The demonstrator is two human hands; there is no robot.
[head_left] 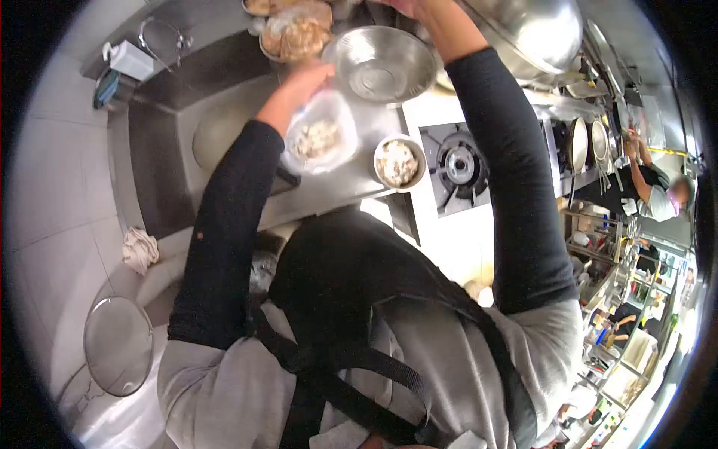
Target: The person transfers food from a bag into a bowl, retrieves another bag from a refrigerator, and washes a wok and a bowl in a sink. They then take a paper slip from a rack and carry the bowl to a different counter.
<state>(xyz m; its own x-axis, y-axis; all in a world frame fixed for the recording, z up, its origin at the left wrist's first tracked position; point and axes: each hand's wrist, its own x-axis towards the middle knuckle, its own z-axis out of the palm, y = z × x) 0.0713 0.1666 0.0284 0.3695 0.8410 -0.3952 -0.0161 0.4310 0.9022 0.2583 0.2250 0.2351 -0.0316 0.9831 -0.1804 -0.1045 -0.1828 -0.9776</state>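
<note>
My left hand point(308, 77), smeared by motion, is at the upper edge of a translucent white plastic container point(344, 146) and appears to grip its rim. Pale chopped food pieces point(317, 140) lie inside the container. Just beyond this hand stands a wide metal bowl point(378, 71) with nothing visible in it. My right hand point(407, 6) reaches past the bowl to the top edge of the view, where its fingers are cut off. Nearer my body, a small round bowl point(399, 162) holds more pale pieces.
To the left is a steel sink point(161, 168). A gas burner point(458, 165) lies under my right arm. Food-filled dishes point(295, 34) stand at the back, beside a large shiny metal vessel point(535, 34). A round strainer point(118, 346) sits lower left. A co-worker point(658, 187) stands far right.
</note>
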